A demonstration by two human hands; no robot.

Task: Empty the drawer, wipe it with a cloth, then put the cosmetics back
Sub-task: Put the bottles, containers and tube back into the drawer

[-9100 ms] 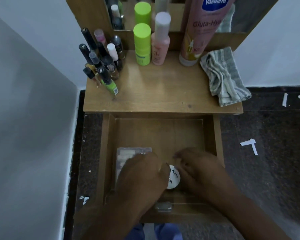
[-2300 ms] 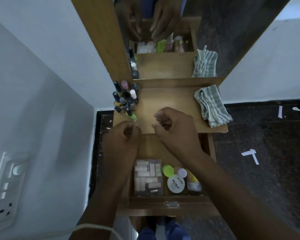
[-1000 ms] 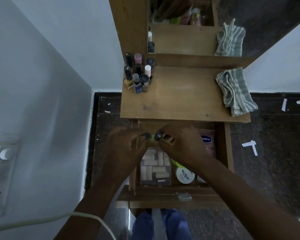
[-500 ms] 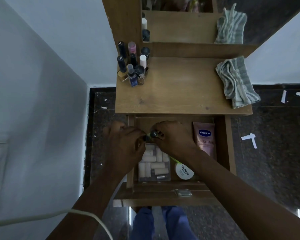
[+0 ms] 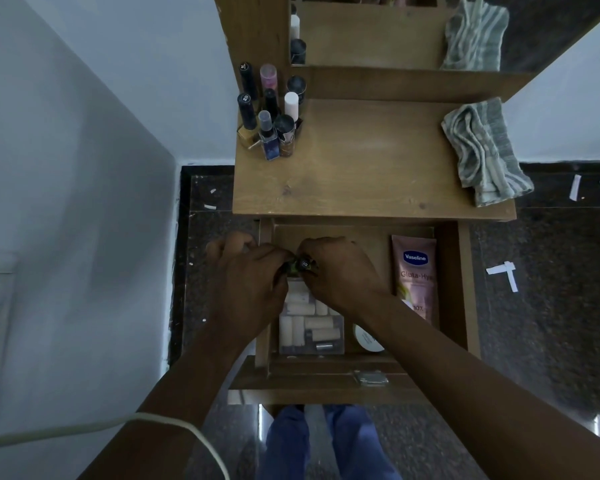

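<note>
Head view: my left hand (image 5: pixel 246 282) and right hand (image 5: pixel 336 271) each pinch small bottles (image 5: pixel 300 265), low over drawer (image 5: pixel 449 289), far-left gap, beside the box (image 5: pixel 310 327).

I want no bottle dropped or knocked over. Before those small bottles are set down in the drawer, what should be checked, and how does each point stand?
1. Grip: left hand and right hand both pinch the small bottles: ok.
2. Drawer open: ok.
3. Free floor at the back of the drawer, behind the clear box: ok.
4. Vaseline tube lying flat at the right, out of the way: ok.
5. Bottle caps tight: cannot tell.
6. Cloth off the drawer, on the tabletop: ok.
</note>
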